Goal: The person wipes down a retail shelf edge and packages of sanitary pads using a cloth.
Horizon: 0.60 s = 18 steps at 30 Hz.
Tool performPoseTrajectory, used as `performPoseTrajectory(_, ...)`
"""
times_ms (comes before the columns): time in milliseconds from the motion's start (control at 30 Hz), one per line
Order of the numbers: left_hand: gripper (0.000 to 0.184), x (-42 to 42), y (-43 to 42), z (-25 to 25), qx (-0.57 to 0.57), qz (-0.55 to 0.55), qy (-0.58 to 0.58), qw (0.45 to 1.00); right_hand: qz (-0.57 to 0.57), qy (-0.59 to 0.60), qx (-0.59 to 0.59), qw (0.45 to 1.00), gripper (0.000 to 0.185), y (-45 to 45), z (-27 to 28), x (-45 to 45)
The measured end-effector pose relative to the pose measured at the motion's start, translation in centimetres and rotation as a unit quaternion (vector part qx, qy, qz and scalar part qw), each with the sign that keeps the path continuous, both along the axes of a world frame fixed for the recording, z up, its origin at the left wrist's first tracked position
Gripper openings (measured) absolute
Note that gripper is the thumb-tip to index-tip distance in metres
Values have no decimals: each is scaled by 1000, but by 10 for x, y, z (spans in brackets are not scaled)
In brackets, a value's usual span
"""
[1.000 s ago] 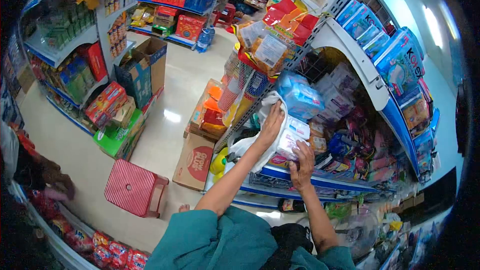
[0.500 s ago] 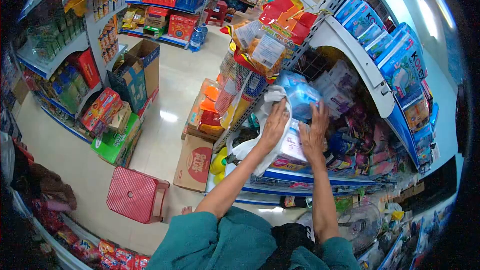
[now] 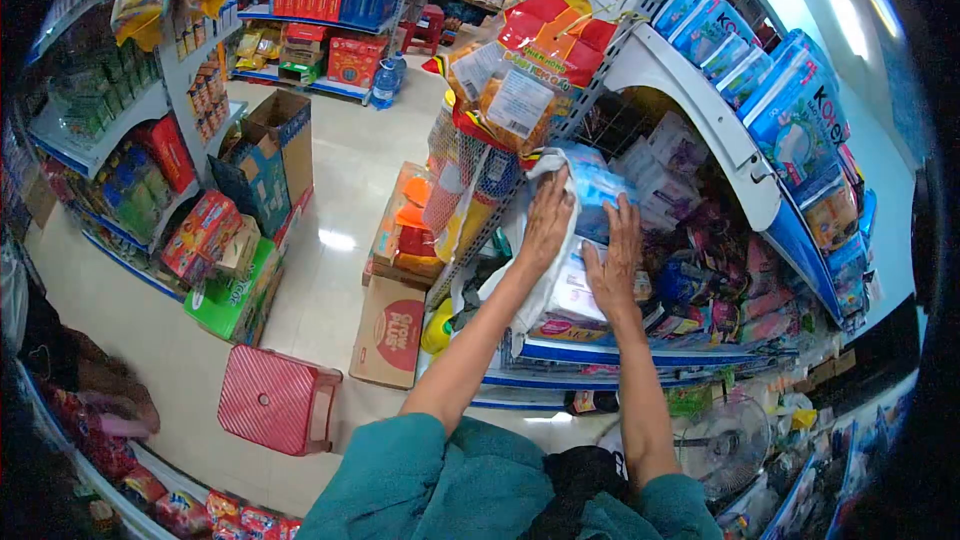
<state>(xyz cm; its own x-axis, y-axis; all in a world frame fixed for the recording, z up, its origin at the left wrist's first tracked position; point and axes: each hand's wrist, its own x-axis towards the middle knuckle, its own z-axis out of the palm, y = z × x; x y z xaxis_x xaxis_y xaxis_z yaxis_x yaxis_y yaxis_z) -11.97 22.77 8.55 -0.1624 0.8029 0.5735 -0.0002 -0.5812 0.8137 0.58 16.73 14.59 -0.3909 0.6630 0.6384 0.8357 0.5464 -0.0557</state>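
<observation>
On the shelf to the right stands a stack of blue packs (image 3: 592, 190), with a white pack (image 3: 572, 290) below it. My left hand (image 3: 546, 225) lies along the left side of the stack, its fingers stretched over a crumpled white cloth or plastic sheet (image 3: 528, 275). I cannot tell which material it is. On the stack's right front rests my right hand (image 3: 614, 258), fingers spread, touching the blue and white packs. The packs sit between my two hands.
Snack bags (image 3: 525, 80) hang on the shelf's end post. A carton (image 3: 388, 330) stands on the floor below, with a red stool (image 3: 272, 395) to its left. Blue Kotex packs (image 3: 800, 120) fill the upper shelf. A fan (image 3: 725, 440) is at lower right.
My right hand has moved slightly left and down along the packs. My left hand stays on the white sheet, which now lies straighter along the stack. The view has shifted slightly.
</observation>
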Motion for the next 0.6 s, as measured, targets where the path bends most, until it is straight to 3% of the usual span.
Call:
performPoseTrajectory(233, 58, 13, -3, -20, -32, 23, -19, 999, -1, 2, 3, 1000, 64, 0, -1, 0)
performPoseTrajectory(367, 61, 16, -30, -14, 15, 35, 11, 999, 0, 3, 5, 1000, 64, 3, -4, 3)
performPoseTrajectory(467, 61, 20, -39, -5, 67, 117, 104, 985, 12, 7, 15, 1000, 61, 8, -7, 6)
performPoseTrajectory(600, 53, 16, -53, 24, 111, 149, 246, 951, 15, 17, 22, 999, 60, 14, -18, 16)
